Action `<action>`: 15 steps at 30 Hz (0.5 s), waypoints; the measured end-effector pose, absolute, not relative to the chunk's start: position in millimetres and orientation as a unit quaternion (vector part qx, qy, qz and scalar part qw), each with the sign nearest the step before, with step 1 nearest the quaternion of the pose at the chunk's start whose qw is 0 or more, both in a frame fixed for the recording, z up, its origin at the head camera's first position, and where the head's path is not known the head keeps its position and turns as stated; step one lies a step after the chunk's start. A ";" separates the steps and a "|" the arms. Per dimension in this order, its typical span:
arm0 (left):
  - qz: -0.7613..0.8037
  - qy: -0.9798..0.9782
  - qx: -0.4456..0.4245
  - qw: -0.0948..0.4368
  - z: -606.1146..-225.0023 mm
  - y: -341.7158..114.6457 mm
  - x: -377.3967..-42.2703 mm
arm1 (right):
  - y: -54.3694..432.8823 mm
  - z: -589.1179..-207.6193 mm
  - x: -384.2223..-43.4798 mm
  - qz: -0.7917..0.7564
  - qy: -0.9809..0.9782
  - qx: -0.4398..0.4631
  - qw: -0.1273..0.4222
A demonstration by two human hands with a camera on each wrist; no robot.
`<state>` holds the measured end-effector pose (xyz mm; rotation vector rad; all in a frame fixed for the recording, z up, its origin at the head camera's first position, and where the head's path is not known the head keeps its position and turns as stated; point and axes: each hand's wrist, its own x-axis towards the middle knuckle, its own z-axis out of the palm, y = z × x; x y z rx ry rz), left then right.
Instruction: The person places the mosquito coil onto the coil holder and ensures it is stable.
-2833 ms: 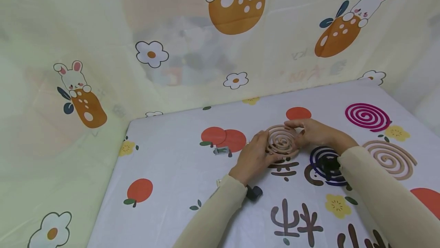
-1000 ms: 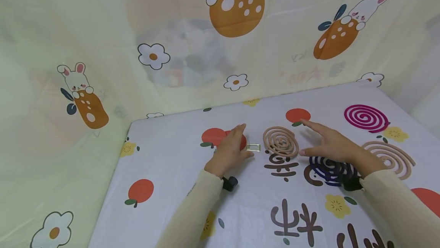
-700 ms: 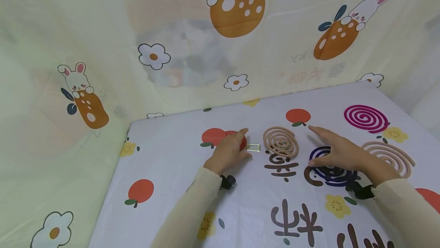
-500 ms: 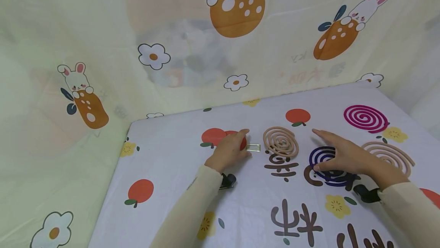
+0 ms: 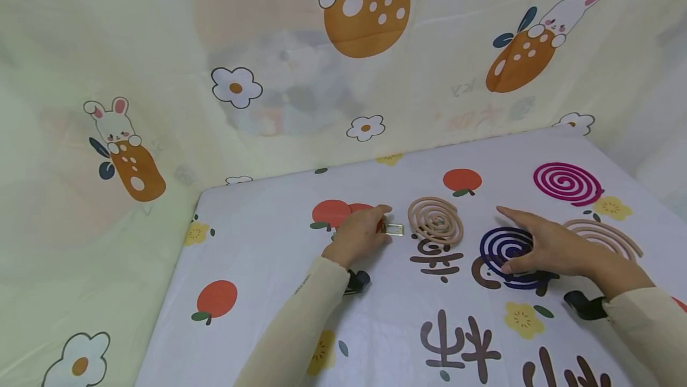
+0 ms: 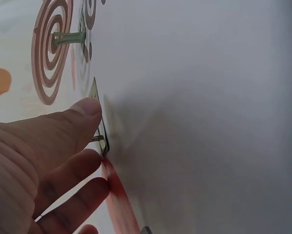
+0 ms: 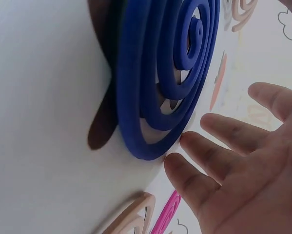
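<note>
My left hand point(image 5: 354, 237) is low over the cloth, its thumb and fingers at a small metal coil stand point(image 5: 394, 229). In the left wrist view the thumb presses along the thin plate of this stand point(image 6: 99, 122), with other fingers curled beneath. Just right of it, a tan mosquito coil point(image 5: 436, 220) lies level, raised on a metal stand point(image 6: 70, 38) at its centre. My right hand point(image 5: 563, 250) hovers over the right side of a dark blue mosquito coil point(image 5: 494, 250), fingers spread and holding nothing; its fingertips come near the coil's rim in the right wrist view.
A magenta coil point(image 5: 567, 183) lies at the back right. Another tan coil point(image 5: 603, 238) is partly hidden by the right hand. The white cloth point(image 5: 257, 244) carries printed fruit and lettering; a patterned curtain point(image 5: 290, 136) rises behind the table.
Both hands have let go of the middle tan coil. The left hand moved left and closed in on the metal stand; the right hand drew back to the right, over the blue coil.
</note>
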<state>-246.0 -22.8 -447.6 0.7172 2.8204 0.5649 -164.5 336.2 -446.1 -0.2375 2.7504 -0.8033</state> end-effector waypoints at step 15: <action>0.195 0.945 0.255 0.058 -455.1 -19.5 -246.6 | 333.8 -446.5 -160.9 -0.238 0.959 -0.088 0.127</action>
